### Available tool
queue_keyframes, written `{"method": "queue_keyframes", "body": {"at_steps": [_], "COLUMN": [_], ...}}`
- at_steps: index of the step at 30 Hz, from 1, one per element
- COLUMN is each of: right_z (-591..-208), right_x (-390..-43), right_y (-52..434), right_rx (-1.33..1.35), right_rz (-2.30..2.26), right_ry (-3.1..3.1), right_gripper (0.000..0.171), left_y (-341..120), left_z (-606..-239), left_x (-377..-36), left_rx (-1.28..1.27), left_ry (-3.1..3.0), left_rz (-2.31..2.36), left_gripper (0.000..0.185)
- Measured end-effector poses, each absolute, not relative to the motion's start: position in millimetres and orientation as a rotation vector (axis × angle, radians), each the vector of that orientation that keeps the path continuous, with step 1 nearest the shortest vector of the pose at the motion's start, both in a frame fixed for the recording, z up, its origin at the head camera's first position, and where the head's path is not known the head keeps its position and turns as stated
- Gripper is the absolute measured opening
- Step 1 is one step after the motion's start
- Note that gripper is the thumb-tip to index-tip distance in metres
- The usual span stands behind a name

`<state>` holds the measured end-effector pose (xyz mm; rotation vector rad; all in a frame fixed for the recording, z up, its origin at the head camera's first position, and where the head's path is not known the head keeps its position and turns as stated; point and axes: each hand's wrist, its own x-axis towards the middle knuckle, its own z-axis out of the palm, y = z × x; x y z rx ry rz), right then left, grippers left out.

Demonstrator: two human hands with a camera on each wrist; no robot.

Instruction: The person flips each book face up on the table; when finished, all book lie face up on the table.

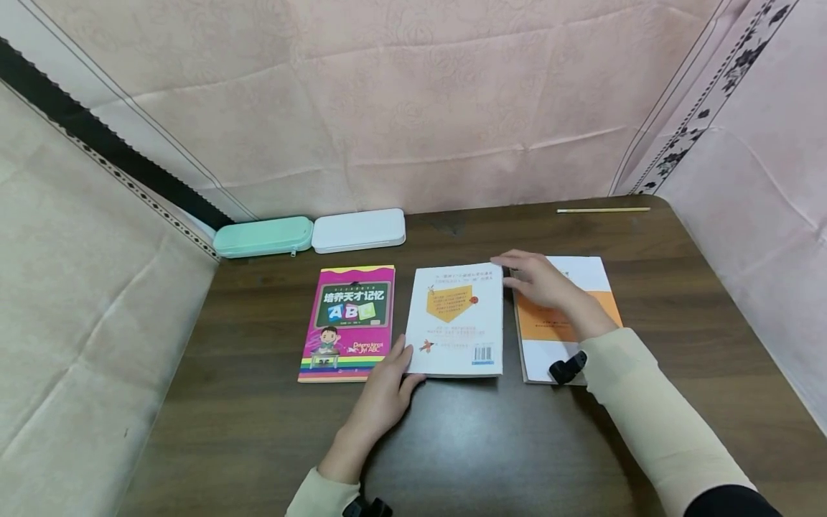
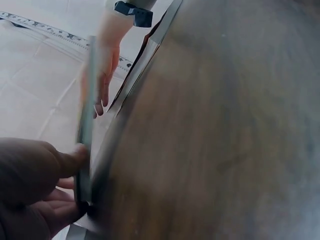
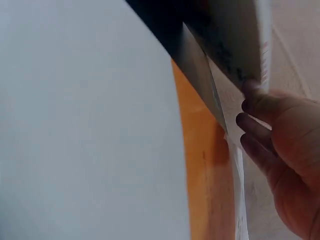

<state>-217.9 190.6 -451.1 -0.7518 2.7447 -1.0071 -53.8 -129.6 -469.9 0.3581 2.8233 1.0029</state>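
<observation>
A dark wooden table (image 1: 491, 445) stands against pink cloth. At its middle lies a white book (image 1: 457, 319): the left hand (image 1: 385, 393) pinches its near left corner, the right hand (image 1: 539, 281) grips its far right corner. A green case (image 1: 263, 236) and a white case (image 1: 358, 230) sit closed, contents hidden.

3 books (image 1: 457, 319) lie side by side before 2 cases (image 1: 310, 234).

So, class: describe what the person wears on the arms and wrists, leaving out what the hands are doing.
Both arms wear long cream sleeves. A small black device is strapped at each wrist: right wrist device, left wrist device. The hands themselves are bare, with no gloves or rings visible.
</observation>
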Motion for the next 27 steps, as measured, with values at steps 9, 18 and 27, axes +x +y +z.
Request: {"method": "queue_keyframes", "body": {"at_steps": [9, 18, 27], "right_z": [-454.6, -447.3, -437.1], "right_x": [-217.3, -216.8, -215.9], "right_y": [195.9, 191.9, 188.8], "right_rx": [-0.689, -0.694, -0.684], "right_rz": [-1.182, -1.429, -1.53], "right_ry": [2.698, 2.579, 2.545], "right_gripper": [0.047, 0.041, 0.035], "left_y": [-135.3, -138.5, -141.3], "left_z": [-473.8, -469.5, -464.9], "left_x": [-51.3, -51.8, -53.9], "left_rx": [0.411, 0.482, 0.527], "left_ry": [2.87, 3.0, 3.056], "left_rz": [1.18, 1.276, 1.389], "left_gripper": [0.054, 0.043, 0.039]}}
